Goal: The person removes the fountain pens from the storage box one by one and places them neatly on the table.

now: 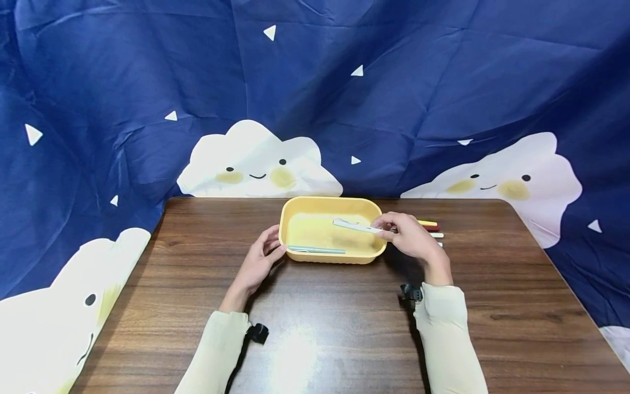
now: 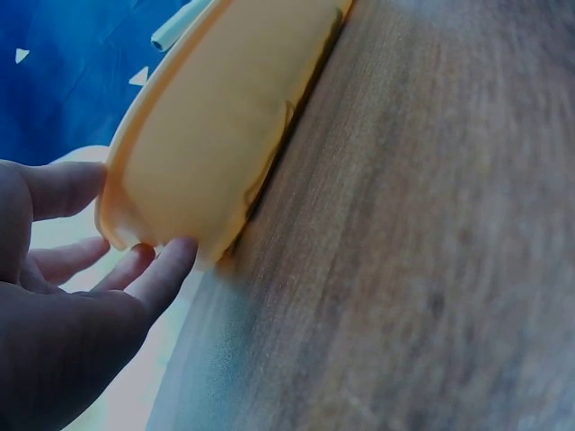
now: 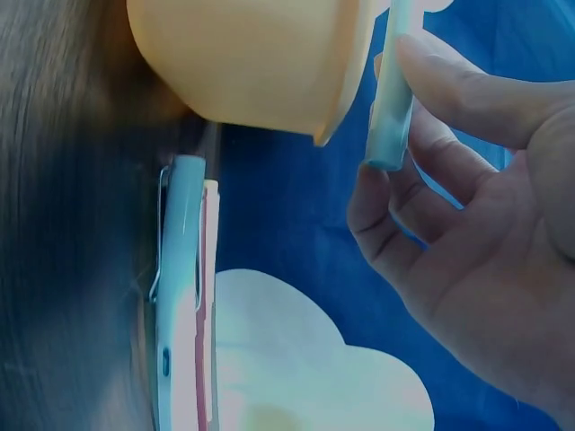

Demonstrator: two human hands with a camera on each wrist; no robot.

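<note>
A yellow plastic box [image 1: 332, 199] stands near the table's far edge, with a teal pen [image 1: 317, 250] lying along its near side. At the box's left end, my left hand [image 1: 257, 262] holds the corner. In the left wrist view, its thumb [image 2: 72, 187] is at the rim and its other fingers are against the end wall. My right hand [image 1: 408, 235] pinches a pale pen [image 1: 356, 225] by one end between thumb and fingers. That pen slants over the box's right half, above its floor. Its held end [image 3: 388, 144] shows in the right wrist view.
Several pens lie right of the box, partly hidden behind my right hand, among them a yellow pen [image 1: 427, 222] and a dark red pen [image 1: 433, 228]. A wire clip shows on one pen [image 3: 184, 242]. Behind the brown table [image 1: 344, 306] hangs a blue cloth [image 1: 315, 93].
</note>
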